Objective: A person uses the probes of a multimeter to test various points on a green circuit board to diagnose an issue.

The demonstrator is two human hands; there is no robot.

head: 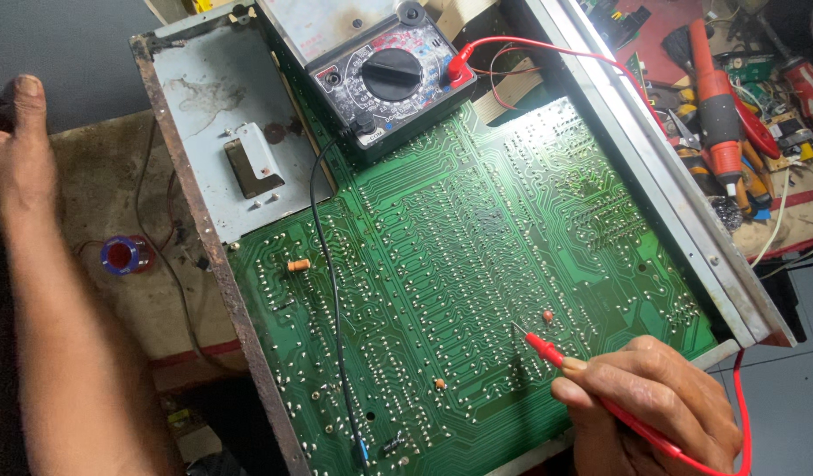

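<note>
Head view: red probe (547, 348) on green board (441, 264)

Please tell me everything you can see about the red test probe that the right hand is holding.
The red probe is a slim plastic stick with a thin bare metal tip. The right hand grips it like a pen, tilted, tip pointing up-left and resting on the solder side of the green circuit board, near a small orange component. Its rear part runs under the fingers, and a red lead curves away at the lower right. The left hand is far from it.
</note>
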